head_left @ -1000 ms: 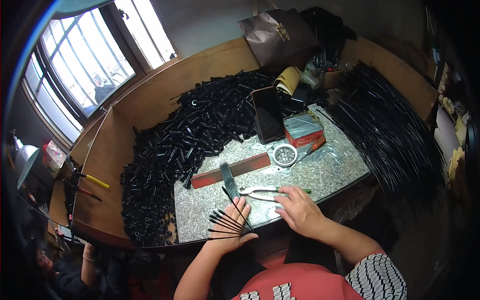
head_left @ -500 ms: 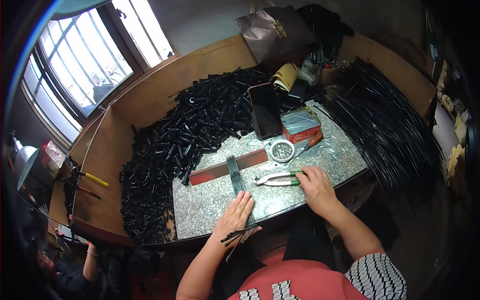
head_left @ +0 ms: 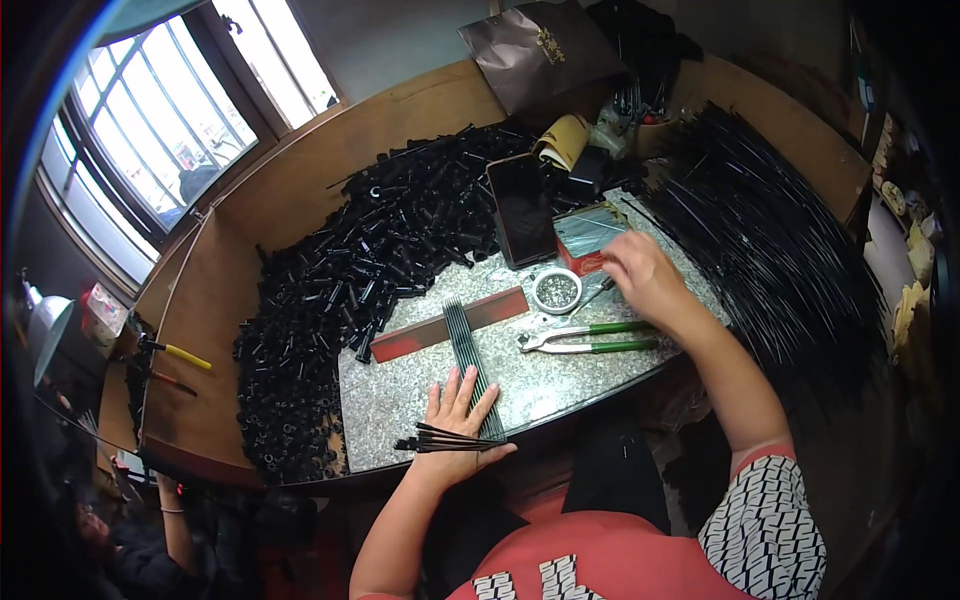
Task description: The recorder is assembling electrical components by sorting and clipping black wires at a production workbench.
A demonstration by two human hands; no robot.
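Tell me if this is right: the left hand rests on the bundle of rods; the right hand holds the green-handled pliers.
Wrong on the pliers: the head view shows them lying on the stone slab, with the right hand at the screwdriver beside the red box. The left hand does rest on the bundle of rods.

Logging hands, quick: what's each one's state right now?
Left hand: open, spread over the thin rods.
Right hand: at the screwdriver, partly covering it; holding or not cannot be told.
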